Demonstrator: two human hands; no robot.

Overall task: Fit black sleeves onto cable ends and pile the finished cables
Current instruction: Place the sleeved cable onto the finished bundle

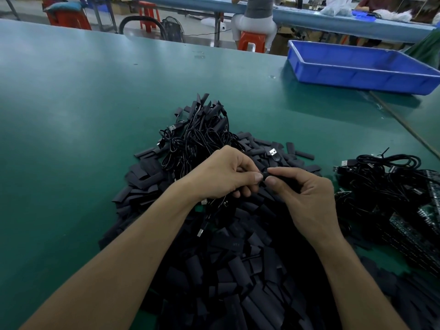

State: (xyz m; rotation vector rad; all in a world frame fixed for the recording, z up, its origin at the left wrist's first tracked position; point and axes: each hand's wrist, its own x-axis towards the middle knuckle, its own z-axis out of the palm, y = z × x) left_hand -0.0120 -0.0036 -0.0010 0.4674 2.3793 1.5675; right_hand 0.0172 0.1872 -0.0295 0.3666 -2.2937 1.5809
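My left hand (228, 172) and right hand (307, 194) both pinch one black sleeve (265, 175) between thumb and forefinger. It lies crosswise, left to right (whatever is inside is hidden), above the sleeve heap (238, 270) on the table (71, 115).

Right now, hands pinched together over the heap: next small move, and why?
Probably slide the black sleeve pinched by the right hand onto the cable end hidden in the left hand: fingertips meet at the joint, so the fit seems unfinished. Piling comes after.
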